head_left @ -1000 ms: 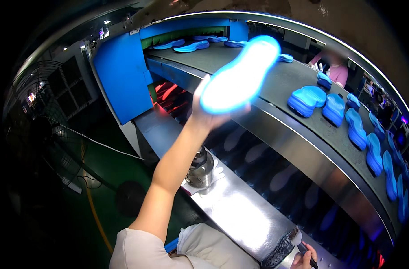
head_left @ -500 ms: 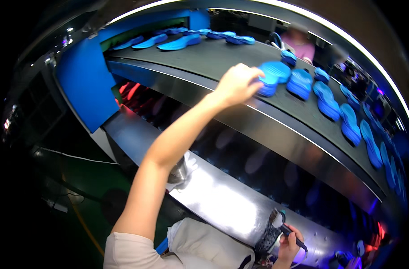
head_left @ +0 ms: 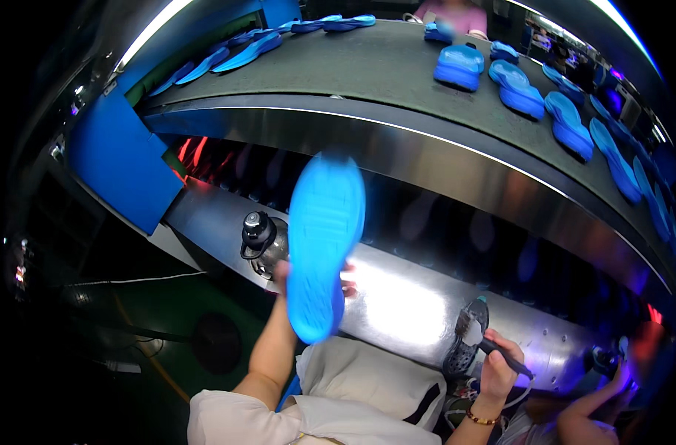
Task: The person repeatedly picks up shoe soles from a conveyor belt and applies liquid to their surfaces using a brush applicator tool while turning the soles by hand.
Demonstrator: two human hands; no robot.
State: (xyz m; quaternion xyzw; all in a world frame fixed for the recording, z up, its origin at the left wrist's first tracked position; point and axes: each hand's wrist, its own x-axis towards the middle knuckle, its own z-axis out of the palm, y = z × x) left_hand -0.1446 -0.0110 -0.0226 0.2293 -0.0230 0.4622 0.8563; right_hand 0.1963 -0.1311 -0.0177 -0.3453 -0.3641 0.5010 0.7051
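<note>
My left hand (head_left: 281,276) is closed around a bright blue shoe sole (head_left: 327,215), lifted in front of the metal ledge. The sole stands nearly upright with its broad face toward me; it hides most of the hand, leaving fingers at both edges visible. My right hand (head_left: 499,368), a beaded bracelet at its wrist, grips a brush (head_left: 507,356) with a dark handle and pale head. A thin pale cord hangs near the handle's end. The brush head lies over a dark, mottled, shoe-shaped piece (head_left: 464,356) on the ledge; whether they touch I cannot tell.
A conveyor belt (head_left: 382,67) above the ledge (head_left: 397,297) carries several blue soles (head_left: 568,126). A dark-lidded bottle (head_left: 260,237) stands left of the held sole. More shoe-shaped pieces show dimly under the belt. One person (head_left: 456,15) is across the belt; another person's arm (head_left: 594,408) is at right.
My left hand has brought the blue sole off the belt, down and toward me. The view has shifted, uncovering the bottle. My right hand still holds the brush.
</note>
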